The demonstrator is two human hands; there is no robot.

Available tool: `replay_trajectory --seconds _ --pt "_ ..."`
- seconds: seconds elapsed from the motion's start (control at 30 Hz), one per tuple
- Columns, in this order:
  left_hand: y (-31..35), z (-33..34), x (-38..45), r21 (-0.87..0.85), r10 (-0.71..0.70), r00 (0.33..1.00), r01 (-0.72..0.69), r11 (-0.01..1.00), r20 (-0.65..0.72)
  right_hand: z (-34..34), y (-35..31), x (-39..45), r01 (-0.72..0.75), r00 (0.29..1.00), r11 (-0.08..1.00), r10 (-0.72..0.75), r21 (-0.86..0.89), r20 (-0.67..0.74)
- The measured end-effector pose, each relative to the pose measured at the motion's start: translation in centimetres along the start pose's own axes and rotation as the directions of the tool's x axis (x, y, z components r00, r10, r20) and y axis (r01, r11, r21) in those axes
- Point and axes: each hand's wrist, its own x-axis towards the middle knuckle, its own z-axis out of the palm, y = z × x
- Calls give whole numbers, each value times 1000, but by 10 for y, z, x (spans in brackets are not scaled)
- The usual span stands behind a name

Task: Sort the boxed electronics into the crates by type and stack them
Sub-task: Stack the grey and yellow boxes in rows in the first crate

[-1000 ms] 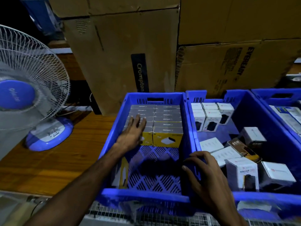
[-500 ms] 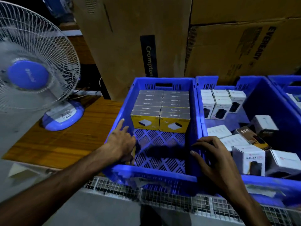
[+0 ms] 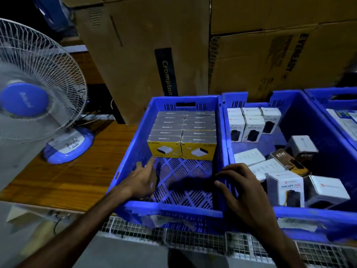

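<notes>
Cardboard cartons (image 3: 146,55) behind; yellow boxes (image 3: 181,149) beyond both hands (image 3: 144,180).

The wooden surface (image 3: 73,176) carries three blue crates (image 3: 133,151) beyond the fingers (image 3: 148,165) and a fan (image 3: 69,146) to their left.

Yellow boxes (image 3: 182,136) stand stacked in two neat rows at the far end of the left blue crate (image 3: 133,151), while white boxes (image 3: 251,126) lie scattered in the right crate (image 3: 328,144).
</notes>
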Motion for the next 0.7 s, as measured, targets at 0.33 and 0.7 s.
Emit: replay_trajectory --seconds 0.33,0.7 --pt "8 -19 3 -33 54 956 -66 997 -288 -1 -2 -4 12 1000 999 -12 -49 1" --pt "16 -65 65 323 434 879 -359 876 -199 -1 -6 -4 -2 999 998 -1 -62 -46"
